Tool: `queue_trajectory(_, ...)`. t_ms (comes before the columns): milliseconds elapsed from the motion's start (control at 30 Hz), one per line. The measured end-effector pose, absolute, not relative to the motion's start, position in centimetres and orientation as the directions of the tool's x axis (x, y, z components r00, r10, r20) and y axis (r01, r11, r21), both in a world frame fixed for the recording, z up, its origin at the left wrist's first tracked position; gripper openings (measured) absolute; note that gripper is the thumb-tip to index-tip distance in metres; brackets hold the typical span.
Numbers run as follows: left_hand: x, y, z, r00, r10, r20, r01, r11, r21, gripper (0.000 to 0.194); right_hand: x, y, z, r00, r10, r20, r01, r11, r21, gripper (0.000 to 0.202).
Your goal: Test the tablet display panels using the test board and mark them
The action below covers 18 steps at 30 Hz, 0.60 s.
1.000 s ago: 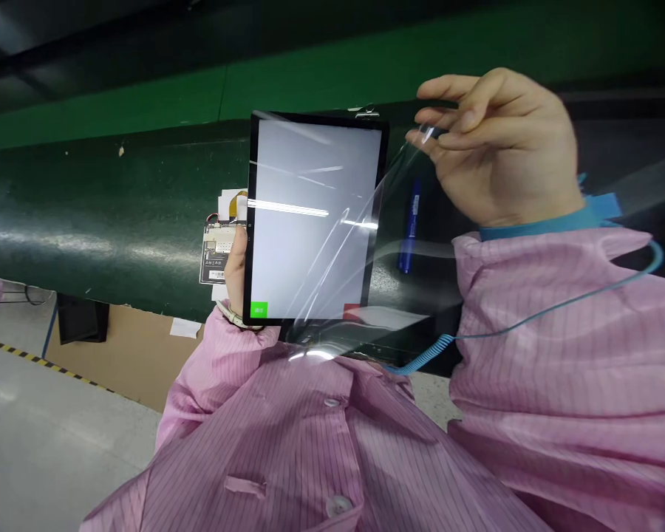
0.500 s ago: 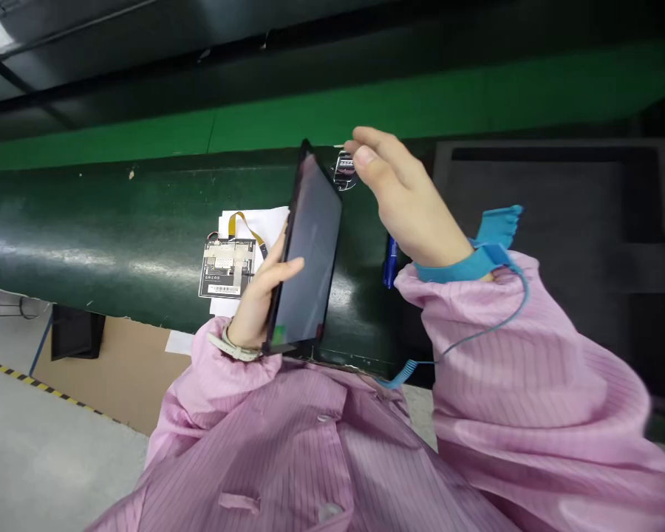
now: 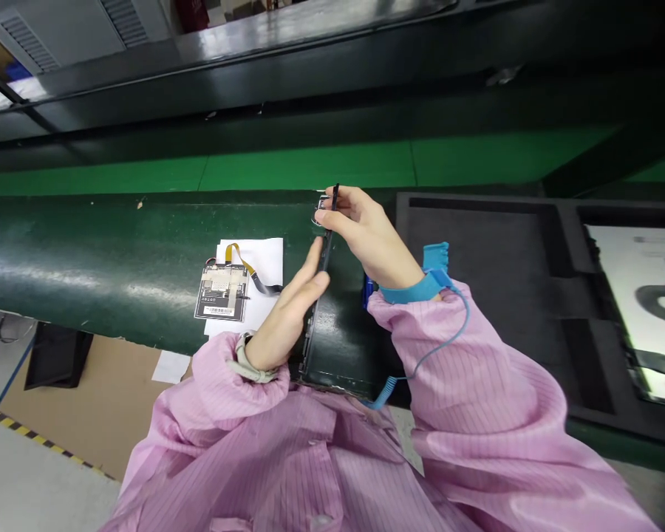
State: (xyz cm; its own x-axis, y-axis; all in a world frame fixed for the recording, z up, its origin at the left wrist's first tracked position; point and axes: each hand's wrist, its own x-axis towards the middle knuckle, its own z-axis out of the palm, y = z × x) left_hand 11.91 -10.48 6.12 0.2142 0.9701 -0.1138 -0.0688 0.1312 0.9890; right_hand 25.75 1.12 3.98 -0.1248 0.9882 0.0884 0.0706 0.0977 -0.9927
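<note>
Between both hands (image 3: 288,318), a dark tablet (image 3: 309,340), edge-on over the green bench (image 3: 89,251).

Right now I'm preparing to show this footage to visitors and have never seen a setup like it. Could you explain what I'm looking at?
There is no machine here: these are a person's own bare hands, seen from a camera worn on the head, looking forward and down. The right hand grips the far end of a thin dark panel, while the left hand rests against its left side. The panel is nearly edge-on, so its face is hidden. A blue strap circles the right wrist.

On the green work surface, to the left, a black board with a ribbon cable lies partly on white paper. A blue pen-like item is partly hidden near the right sleeve; further right is a dark tray.
</note>
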Motion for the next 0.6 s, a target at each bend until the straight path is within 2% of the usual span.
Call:
queue_trajectory(67, 9.9, -11.5, 4.5, 0.076, 0.996, 0.047, 0.182, -0.060, 0.981, 0.046, 25.8, 1.0, 4.1, -0.118, 0.990, 0.078, 0.047, 0.084, -0.995, 0.044)
queue_trajectory(100, 8.6, -12.1, 3.5, -0.008, 0.990, 0.144, 0.369, -0.131, 0.920, 0.042, 25.8, 0.9, 4.2, -0.118, 0.990, 0.075, 0.039, 0.080, -0.996, 0.044)
queue_trajectory(167, 5.7, -13.5, 1.3, -0.112, 0.947, 0.300, 0.762, -0.112, 0.638, 0.036, 26.0, 0.8, 4.1, -0.122, 0.990, 0.073, 0.024, 0.077, -0.997, 0.044)
queue_trajectory(233, 3.1, -14.7, -0.7, -0.079, 0.949, 0.305, 0.949, -0.022, 0.314, 0.037, 26.2, 0.7, 4.0, -0.124, 0.989, 0.081, 0.013, 0.083, -0.996, 0.044)
queue_trajectory(300, 1.3, -15.6, -2.2, 0.011, 0.964, 0.266, 0.996, -0.034, 0.080, 0.040, 26.3, 0.7, 3.9, -0.120, 0.989, 0.090, 0.006, 0.091, -0.996, 0.044)
queue_trajectory(367, 0.4, -16.0, -3.0, 0.093, 0.966, 0.241, 0.995, -0.084, -0.049, 0.042, 26.4, 0.7, 3.9, -0.115, 0.989, 0.094, 0.005, 0.095, -0.995, 0.044)
queue_trajectory(433, 0.2, -16.1, -3.2, 0.141, 0.959, 0.244, 0.987, -0.119, -0.104, 0.042, 26.4, 0.7, 3.9, -0.115, 0.989, 0.091, 0.007, 0.092, -0.996, 0.044)
queue_trajectory(600, 0.3, -15.9, -3.3, 0.199, 0.937, 0.286, 0.977, -0.169, -0.127, 0.043, 26.3, 0.7, 4.1, -0.125, 0.989, 0.073, 0.012, 0.075, -0.997, 0.048)
